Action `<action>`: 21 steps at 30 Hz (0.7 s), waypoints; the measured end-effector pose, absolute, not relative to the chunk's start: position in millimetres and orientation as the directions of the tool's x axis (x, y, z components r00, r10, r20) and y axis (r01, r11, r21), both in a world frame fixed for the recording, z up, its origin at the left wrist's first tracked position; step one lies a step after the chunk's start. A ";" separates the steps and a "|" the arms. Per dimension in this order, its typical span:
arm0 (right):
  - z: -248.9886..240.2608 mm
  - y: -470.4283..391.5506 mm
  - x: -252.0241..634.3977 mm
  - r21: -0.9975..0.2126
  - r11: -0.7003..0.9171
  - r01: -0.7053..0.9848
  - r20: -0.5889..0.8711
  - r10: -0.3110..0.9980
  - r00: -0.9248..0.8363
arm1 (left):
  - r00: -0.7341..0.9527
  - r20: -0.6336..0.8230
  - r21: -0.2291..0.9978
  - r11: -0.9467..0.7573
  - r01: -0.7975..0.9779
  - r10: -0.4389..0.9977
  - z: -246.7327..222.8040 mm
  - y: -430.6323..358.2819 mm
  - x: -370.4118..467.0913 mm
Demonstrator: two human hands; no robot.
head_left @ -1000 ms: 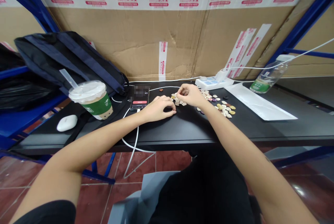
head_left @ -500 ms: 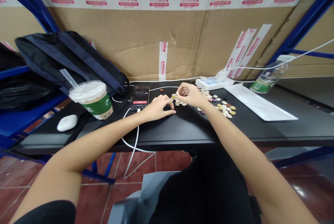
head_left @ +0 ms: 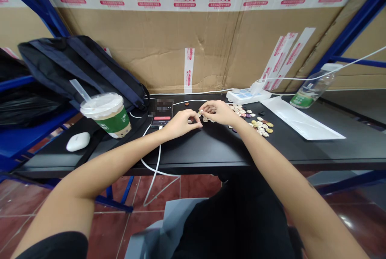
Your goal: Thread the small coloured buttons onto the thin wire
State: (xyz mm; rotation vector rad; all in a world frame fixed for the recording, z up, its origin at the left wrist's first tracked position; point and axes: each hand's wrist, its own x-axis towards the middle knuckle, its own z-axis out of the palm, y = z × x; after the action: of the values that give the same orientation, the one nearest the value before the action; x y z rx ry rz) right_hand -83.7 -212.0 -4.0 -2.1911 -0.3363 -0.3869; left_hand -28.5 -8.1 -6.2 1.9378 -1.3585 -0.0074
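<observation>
Small flat button-like pieces in cream, yellow, purple and dark brown lie on the black table, most in a loose pile (head_left: 261, 126) right of my right hand. My right hand (head_left: 218, 112) is closed in a pinch at its fingertips, a small pale button between them, over a smaller cluster of cream buttons (head_left: 205, 120). Facing it, my left hand (head_left: 183, 123) rests on the table, thumb and forefinger curled nearly together. What its fingertips hold, if anything, is too small to make out. Part of the small cluster is hidden by my hands.
Left of my left hand are a phone (head_left: 162, 114) on a white cable, a lidded drink cup (head_left: 113, 120), a white earbud case (head_left: 78, 142) and a backpack (head_left: 87, 70). To the right lie a power strip (head_left: 244, 96), a white packet (head_left: 301, 118) and a bottle (head_left: 312, 88).
My right hand has come down and slightly left, nearer the table and my left hand. The fingers of my left hand have curled a little more; its forearm has hardly moved.
</observation>
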 end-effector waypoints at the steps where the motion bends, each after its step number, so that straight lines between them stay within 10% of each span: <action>1: -3.7 -212.0 -83.8 -0.714 -0.598 0.365 0.384 0.103 0.918 | 0.462 0.404 0.604 -0.149 -0.783 -0.790 -6.5 -8.2 -27.9; 21: 8.6 -205.0 -94.4 -0.740 -0.546 0.393 0.321 0.226 0.920 | 0.619 0.371 0.815 -0.077 -0.574 -0.692 -8.8 -9.1 -21.7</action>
State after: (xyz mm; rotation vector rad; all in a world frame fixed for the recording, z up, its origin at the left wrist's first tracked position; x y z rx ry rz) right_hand -94.4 -205.0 8.6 -2.1692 -0.4386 -0.2343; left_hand -21.7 -9.1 -8.8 1.7515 -1.0357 -0.1343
